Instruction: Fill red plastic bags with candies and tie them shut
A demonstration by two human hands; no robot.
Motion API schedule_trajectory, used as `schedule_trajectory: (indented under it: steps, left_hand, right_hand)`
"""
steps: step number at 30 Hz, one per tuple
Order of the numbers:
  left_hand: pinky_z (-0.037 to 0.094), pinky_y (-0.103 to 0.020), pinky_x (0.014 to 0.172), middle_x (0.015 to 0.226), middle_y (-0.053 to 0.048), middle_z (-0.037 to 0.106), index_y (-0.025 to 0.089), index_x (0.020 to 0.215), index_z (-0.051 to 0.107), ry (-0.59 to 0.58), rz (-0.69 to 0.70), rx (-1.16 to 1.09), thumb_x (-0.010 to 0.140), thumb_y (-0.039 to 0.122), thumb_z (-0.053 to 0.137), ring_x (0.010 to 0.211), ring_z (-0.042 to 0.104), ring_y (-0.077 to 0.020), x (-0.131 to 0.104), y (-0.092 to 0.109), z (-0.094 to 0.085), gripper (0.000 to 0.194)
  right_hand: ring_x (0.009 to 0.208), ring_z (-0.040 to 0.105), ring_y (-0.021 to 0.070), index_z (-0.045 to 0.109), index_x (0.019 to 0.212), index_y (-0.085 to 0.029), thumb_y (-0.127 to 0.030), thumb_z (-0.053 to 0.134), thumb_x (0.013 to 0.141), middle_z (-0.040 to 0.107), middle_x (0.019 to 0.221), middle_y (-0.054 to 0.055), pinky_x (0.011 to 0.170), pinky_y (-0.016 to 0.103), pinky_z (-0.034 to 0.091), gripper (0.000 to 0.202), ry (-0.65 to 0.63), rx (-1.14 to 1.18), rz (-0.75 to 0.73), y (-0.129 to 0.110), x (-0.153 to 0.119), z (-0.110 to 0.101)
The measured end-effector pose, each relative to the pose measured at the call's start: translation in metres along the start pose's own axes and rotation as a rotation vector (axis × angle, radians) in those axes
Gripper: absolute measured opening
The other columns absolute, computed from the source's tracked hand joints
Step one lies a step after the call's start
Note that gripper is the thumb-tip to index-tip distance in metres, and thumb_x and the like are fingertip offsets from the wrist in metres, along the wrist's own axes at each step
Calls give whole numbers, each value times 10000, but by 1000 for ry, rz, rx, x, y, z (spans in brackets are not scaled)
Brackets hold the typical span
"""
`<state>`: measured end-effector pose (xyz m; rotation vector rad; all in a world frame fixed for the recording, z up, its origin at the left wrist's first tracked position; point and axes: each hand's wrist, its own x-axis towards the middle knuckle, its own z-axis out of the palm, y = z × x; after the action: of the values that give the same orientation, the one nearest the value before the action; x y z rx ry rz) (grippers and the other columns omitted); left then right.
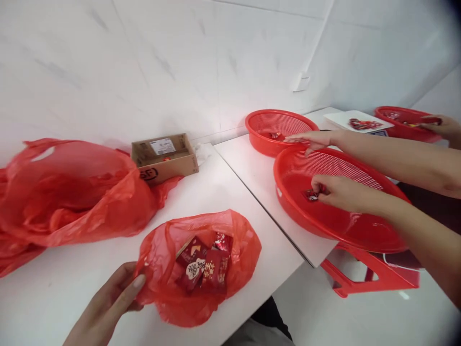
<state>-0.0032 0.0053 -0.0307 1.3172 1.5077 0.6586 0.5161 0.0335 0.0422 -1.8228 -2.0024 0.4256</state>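
Note:
My left hand [120,293], at the lower left, pinches the rim of a red plastic bag [241,269] between thumb and fingers. The bag lies mouth up on the white table, and several dark red printed packets [216,271] show inside it. Further left spreads a larger, crumpled red plastic bag [118,211], its mouth gaping. My right hand is out of view. The two forearms entering from the right appear to be a co-worker's. One co-worker's hand [334,190] holds a small packet [310,195] over a red basin; the other [315,139] reaches over the farther basin's rim.
A low cardboard box [176,166] stands near the wall. Right of the table seam are a large red basin [298,211] and a smaller one [261,142]. Farther back, another hand [446,127] is at a third basin [406,129]. A red stool [367,283] stands below.

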Motion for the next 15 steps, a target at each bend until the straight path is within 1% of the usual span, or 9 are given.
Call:
schedule_trajectory:
  steps: [1,3,5,6,7,9,11,13,15]
  left_hand:
    - [560,-317,690,919,-32,685,267,1011,651,-19,-5,-17,804,532,629,805,633,-221,-3,6,3,337]
    - [538,-300,697,829,-20,649,240,901,654,-50,-8,-79,818,526,619,759,599,-195,-7,18,9,299]
    - [518,-285,690,791,-12,625,226,826,639,-52,9,-164,833,503,616,728,574,-174,-11,26,15,279]
    - [509,-276,680,776,-8,617,223,804,632,-53,24,-204,835,490,622,709,561,-164,-13,29,17,269]
    - [498,-264,665,758,-3,609,222,789,628,-48,41,-239,833,476,632,687,546,-153,-15,31,18,257]
    - [470,-238,632,721,5,590,220,762,629,-20,67,-307,826,450,653,648,514,-133,-20,33,18,240]
    - [450,-222,612,695,11,572,217,747,636,-15,70,-373,822,434,666,629,491,-121,-25,32,15,231]
    - [439,-206,601,685,18,561,217,741,644,-29,64,-448,817,421,679,621,474,-110,-28,30,10,221]
    - [441,-192,599,695,23,574,223,761,659,-20,46,-527,796,407,708,626,477,-103,-30,28,5,194]
  right_hand:
    - [541,557,171,525,723,-268,-197,585,772,624,683,-2,460,296,418,105,4,-48,22,-30,-1,-2]
    - [652,599,186,511,799,-269,-206,556,809,632,771,3,527,304,476,78,75,15,-39,-97,-6,5]
    - [652,587,160,501,806,-258,-162,537,809,623,801,-1,529,273,483,103,8,131,-169,-157,-12,24]
    - [690,594,150,512,837,-250,-134,522,819,625,854,5,595,273,510,117,-49,163,-256,-180,-14,35]
    - [726,599,147,538,898,-245,-119,499,842,624,913,20,636,278,522,143,-91,152,-327,-198,-15,47]
    - [865,612,175,579,1041,-226,-107,477,877,611,1053,69,748,324,535,227,-149,46,-434,-216,-16,69]
    - [1051,583,237,624,1083,-213,-156,500,902,568,1211,119,863,408,513,227,-142,-108,-510,-215,-16,84]
    - [1219,498,312,688,963,-208,-258,573,893,502,1351,134,981,513,439,144,-130,-236,-565,-201,-19,92]
    - [1312,410,383,718,841,-203,-355,669,832,455,1429,126,1039,595,357,160,-172,-343,-577,-181,-22,93]
